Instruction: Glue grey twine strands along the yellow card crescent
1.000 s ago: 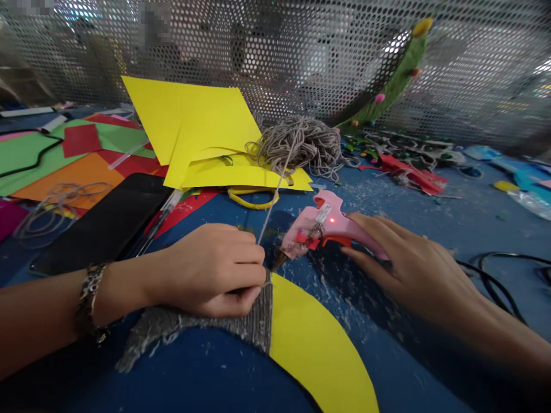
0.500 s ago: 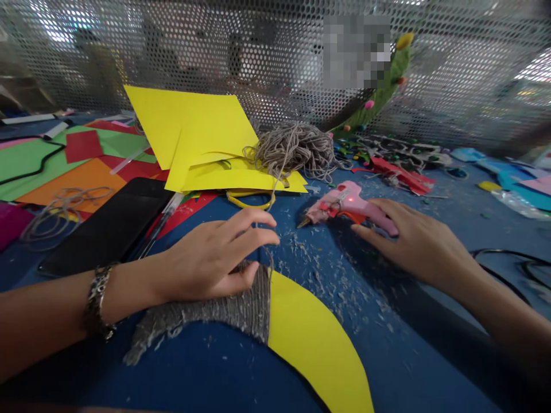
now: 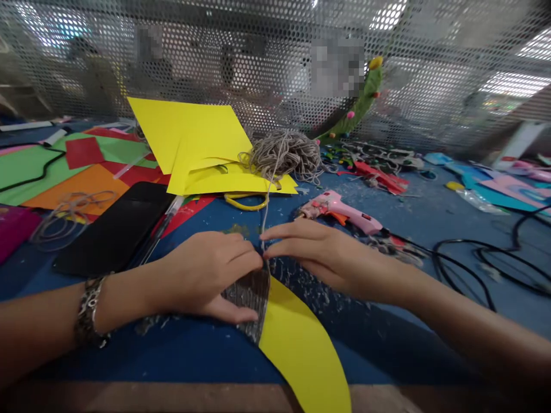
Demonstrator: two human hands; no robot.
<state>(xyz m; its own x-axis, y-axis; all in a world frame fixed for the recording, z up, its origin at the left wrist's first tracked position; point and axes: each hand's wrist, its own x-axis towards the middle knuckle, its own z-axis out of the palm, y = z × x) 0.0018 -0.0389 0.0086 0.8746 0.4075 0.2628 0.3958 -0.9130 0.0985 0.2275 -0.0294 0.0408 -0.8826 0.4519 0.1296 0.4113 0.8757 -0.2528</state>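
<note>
A curved yellow card piece (image 3: 303, 338) lies in front of me, its left part wound with grey yarn (image 3: 249, 301). My left hand (image 3: 219, 269) grips that wound part, thumb on the near side and fingers along the far edge. My right hand (image 3: 336, 252) is at the wound edge, its fingertips closed around the yarn strand (image 3: 266, 218) that runs back to a tangled yarn heap (image 3: 286, 155). Just beyond my right hand, a pink glue gun (image 3: 342, 211) rests on the blue table.
A black phone (image 3: 118, 226) and a clear pen (image 3: 162, 223) lie left. Folded yellow card (image 3: 193, 137) stands behind, over yellow-handled scissors (image 3: 245, 202). A black cable (image 3: 443, 252) loops at right. A perforated metal screen (image 3: 267, 69) closes the back.
My right hand has let go of the glue gun and moved left to the yarn strand. My left hand has lowered from hovering and closed on the wound card.
</note>
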